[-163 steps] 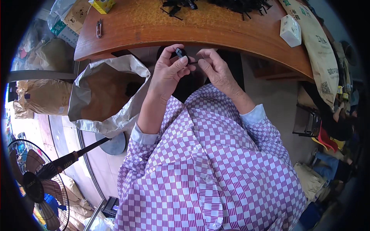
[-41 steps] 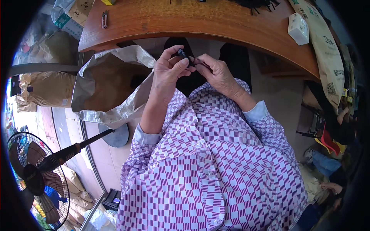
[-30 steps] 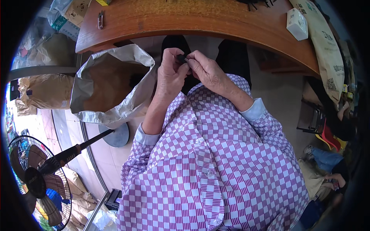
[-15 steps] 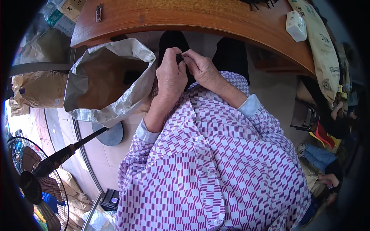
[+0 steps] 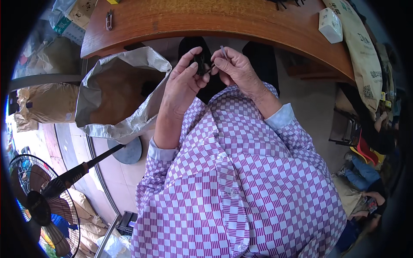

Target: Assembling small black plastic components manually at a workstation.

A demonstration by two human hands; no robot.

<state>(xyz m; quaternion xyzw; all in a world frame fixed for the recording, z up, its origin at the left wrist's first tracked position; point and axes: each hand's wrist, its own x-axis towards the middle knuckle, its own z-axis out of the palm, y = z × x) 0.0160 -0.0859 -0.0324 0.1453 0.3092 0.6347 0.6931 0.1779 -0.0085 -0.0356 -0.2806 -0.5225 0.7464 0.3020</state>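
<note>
My left hand point(image 5: 183, 84) pinches a small black clip-like part point(image 5: 199, 62) between thumb and fingers, held over my lap just below the wooden table edge point(image 5: 206, 30). Close beside it, my right hand point(image 5: 236, 69) pinches a thin metal piece point(image 5: 223, 51), and its fingertips meet the black part. Both sleeves are purple-and-white check. How the two pieces join is hidden by my fingers.
An open grey sack point(image 5: 124, 92) with a brown inside stands at my left. A white box point(image 5: 330, 23) and a metal clip point(image 5: 109, 19) lie on the table. A pedestal fan point(image 5: 43, 202) stands lower left. Another person point(image 5: 372, 150) sits at the right.
My hands stayed together on the small part and shifted slightly lower and right in view as my head moved; the left fingers now spread more around the black piece.
</note>
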